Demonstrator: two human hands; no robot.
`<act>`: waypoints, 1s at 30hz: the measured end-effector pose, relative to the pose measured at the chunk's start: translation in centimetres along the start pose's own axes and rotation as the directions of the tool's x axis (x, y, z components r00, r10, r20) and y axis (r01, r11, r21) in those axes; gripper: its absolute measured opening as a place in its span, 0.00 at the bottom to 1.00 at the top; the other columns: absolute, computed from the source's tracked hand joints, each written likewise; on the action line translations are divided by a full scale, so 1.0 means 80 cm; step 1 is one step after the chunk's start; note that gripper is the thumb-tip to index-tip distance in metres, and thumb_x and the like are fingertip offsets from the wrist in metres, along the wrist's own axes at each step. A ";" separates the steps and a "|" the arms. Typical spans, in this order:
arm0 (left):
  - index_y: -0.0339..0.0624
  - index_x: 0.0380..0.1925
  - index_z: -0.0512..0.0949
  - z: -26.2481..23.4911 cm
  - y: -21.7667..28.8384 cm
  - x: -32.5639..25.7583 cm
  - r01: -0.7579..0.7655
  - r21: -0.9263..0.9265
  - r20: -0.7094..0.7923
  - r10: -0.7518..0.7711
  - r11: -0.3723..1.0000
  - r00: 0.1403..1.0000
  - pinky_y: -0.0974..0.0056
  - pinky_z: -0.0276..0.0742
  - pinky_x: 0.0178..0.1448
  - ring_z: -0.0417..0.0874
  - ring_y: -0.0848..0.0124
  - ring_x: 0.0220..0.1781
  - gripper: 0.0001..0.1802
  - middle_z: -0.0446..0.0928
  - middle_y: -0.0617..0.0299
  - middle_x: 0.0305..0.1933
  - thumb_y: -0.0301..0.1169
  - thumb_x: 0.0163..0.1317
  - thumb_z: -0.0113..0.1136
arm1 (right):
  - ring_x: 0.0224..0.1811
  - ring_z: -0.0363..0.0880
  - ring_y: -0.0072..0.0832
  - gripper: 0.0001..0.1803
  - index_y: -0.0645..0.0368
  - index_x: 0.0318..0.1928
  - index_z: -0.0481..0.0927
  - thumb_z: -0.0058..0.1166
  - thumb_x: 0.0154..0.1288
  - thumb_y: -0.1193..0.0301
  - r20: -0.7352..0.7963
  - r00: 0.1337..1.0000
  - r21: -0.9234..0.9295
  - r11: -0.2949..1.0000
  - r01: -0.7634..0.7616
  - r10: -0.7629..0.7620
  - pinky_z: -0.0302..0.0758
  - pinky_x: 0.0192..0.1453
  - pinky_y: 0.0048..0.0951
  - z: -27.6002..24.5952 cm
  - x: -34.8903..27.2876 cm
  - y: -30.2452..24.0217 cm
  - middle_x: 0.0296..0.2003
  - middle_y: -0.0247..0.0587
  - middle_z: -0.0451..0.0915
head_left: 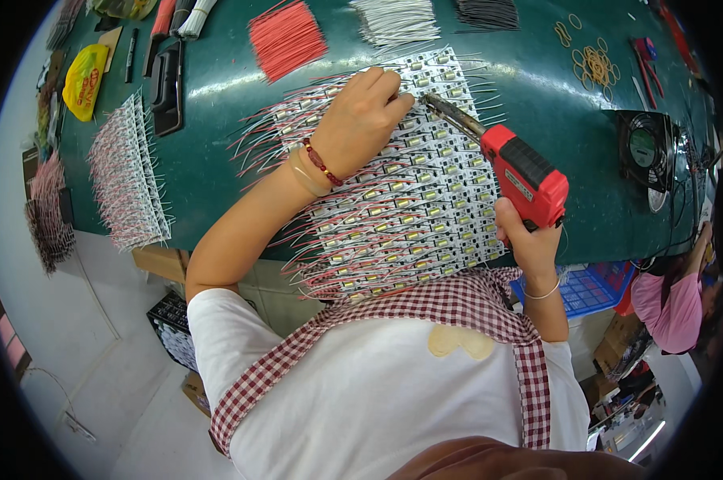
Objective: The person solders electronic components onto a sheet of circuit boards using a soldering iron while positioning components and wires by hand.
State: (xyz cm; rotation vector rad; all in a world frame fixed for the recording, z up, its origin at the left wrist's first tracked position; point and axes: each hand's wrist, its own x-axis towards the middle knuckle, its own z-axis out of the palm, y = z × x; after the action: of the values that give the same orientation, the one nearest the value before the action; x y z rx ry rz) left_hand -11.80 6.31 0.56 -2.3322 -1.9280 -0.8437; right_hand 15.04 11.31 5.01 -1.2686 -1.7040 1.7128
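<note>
Below the checked apron [425, 308], wired LED modules [409, 200] are lying mostly done while the right hand [529, 240] is gripping a soldering gun [521, 172] and the left hand [361, 120] is pinching an upper-row wire.

A dark green workbench [217, 80] with a glossy top stands over a pale grey floor [97, 376], cardboard boxes [163, 262] tucked under its near edge

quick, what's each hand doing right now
Left hand: fingers curled, pressing down on the sheet of small LED boards; whether it pinches a wire cannot be told.
Right hand: closed around the red soldering gun.
</note>
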 end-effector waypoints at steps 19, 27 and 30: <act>0.41 0.31 0.77 -0.011 0.007 0.005 -0.120 0.210 0.046 0.113 0.970 0.993 0.63 0.68 0.40 0.72 0.65 0.36 0.11 0.69 0.62 0.30 0.21 0.44 0.58 | 0.16 0.71 0.20 0.21 0.73 0.51 0.69 0.54 0.63 0.70 -0.012 0.999 0.150 0.988 0.039 -0.038 0.67 0.21 0.20 -0.014 -0.023 -0.009 0.19 0.39 0.74; 0.37 0.33 0.77 0.000 0.016 -0.009 -0.028 -0.071 -0.030 0.026 0.997 0.999 0.60 0.70 0.40 0.71 0.61 0.33 0.12 0.68 0.58 0.29 0.19 0.44 0.59 | 0.17 0.71 0.20 0.20 0.73 0.50 0.70 0.54 0.63 0.70 -0.012 1.000 0.150 0.988 -0.023 0.025 0.68 0.22 0.20 -0.012 -0.030 0.004 0.19 0.38 0.74; 0.37 0.33 0.78 0.002 0.016 -0.013 -0.013 -0.067 0.002 0.013 0.998 1.000 0.61 0.70 0.39 0.71 0.61 0.33 0.12 0.67 0.59 0.29 0.19 0.44 0.58 | 0.18 0.73 0.19 0.12 0.69 0.43 0.74 0.56 0.61 0.75 -0.012 0.998 0.154 0.986 -0.057 0.060 0.69 0.22 0.20 -0.013 -0.032 0.006 0.21 0.36 0.75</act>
State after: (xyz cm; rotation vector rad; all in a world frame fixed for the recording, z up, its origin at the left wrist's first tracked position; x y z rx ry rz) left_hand -10.68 5.11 0.42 -2.3799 -1.9130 -0.9192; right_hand 17.32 9.72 5.54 -1.2698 -1.5075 1.8238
